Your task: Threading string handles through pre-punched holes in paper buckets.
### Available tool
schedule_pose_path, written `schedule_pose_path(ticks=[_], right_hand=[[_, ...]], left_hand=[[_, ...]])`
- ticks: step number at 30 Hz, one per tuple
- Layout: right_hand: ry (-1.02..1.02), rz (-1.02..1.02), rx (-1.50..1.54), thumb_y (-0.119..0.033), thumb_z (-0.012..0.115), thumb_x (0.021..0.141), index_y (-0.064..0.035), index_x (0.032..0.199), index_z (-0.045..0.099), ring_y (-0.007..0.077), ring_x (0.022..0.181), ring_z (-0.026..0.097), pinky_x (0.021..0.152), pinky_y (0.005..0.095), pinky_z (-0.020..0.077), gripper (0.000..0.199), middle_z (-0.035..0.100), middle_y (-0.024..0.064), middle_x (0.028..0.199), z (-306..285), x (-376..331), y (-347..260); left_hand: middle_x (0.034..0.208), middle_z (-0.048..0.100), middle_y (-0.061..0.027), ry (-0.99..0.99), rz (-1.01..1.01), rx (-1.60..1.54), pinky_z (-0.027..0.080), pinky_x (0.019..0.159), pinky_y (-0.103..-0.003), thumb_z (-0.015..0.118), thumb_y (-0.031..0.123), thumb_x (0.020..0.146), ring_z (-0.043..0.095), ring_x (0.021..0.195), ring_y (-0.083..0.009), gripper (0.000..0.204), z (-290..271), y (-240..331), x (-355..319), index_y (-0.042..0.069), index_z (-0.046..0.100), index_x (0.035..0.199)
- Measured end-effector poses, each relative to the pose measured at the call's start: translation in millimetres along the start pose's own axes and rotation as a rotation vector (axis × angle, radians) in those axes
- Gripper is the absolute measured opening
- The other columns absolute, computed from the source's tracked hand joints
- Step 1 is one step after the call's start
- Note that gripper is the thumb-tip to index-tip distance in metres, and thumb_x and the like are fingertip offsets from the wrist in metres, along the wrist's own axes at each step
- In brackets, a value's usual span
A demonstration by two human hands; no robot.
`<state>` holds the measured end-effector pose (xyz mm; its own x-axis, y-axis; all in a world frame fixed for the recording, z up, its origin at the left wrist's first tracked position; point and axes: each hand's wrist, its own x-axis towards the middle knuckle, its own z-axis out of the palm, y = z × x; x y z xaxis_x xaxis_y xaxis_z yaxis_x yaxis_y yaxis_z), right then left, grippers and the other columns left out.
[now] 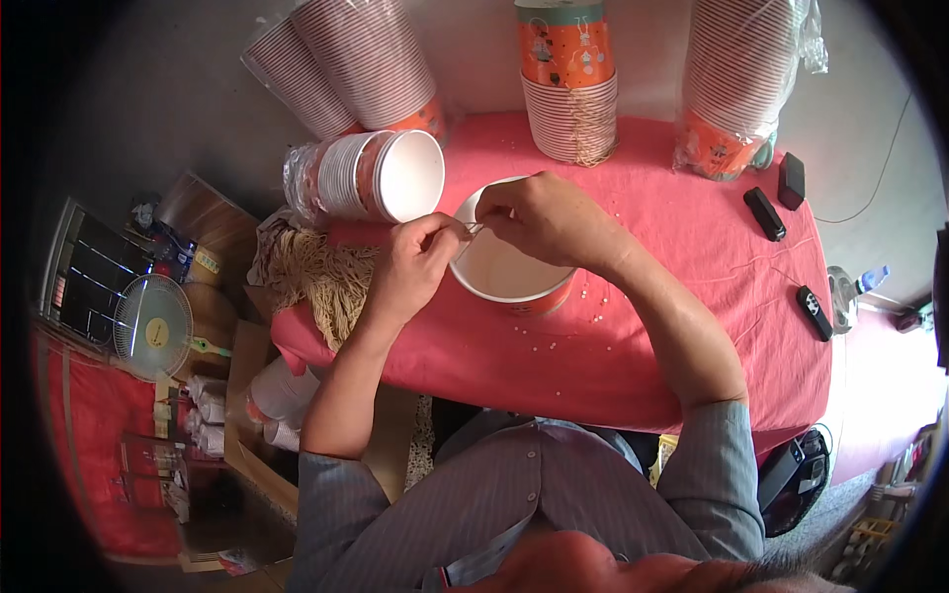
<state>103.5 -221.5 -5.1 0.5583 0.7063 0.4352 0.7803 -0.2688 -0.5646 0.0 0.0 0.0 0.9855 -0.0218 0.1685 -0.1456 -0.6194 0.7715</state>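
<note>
A grey wall (647,59) backs the red-covered table (712,267), bright light (890,361) glowing at right.

On the table (633,385) stood the tub (514,279), your left hand (420,259) at its left rim, your right hand (539,219) above it. Left of the tub lay the string bundle (331,282); behind-left, a tipped tub stack (346,176); directly behind, an upright stack (554,119); right, three small devices (764,214).

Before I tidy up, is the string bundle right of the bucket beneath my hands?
No, the string bundle lies left of that bucket.
</note>
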Motion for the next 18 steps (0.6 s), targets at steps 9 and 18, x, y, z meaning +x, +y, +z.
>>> schedule_pose_path(ticks=[9,18], right_hand=[[-0.024,0.019,-0.016,-0.014,0.073,0.088,-0.0058,0.101,0.080,0.0322,0.082,0.078,0.076,0.0429,0.0608,0.017,0.079,0.0137,0.090,0.5,-0.9,0.0],[-0.012,0.143,0.059,-0.013,0.072,0.085,-0.0052,0.098,0.080,0.0305,0.079,0.077,0.076,0.0410,0.0596,0.018,0.079,0.0149,0.087,-1.0,0.4,-1.2]], left_hand=[[0.083,0.070,0.0039,0.214,-0.147,-0.435,0.041,0.061,-0.022,0.070,0.015,0.106,0.055,0.070,-0.0014,0.017,9.0,-0.2,1.9,0.000,0.079,0.108],[0.072,0.053,0.0070,0.056,-0.140,-0.627,0.032,0.056,-0.022,0.068,0.016,0.104,0.042,0.063,-0.0022,0.014,3.1,-6.8,-0.1,0.004,0.073,0.102]])
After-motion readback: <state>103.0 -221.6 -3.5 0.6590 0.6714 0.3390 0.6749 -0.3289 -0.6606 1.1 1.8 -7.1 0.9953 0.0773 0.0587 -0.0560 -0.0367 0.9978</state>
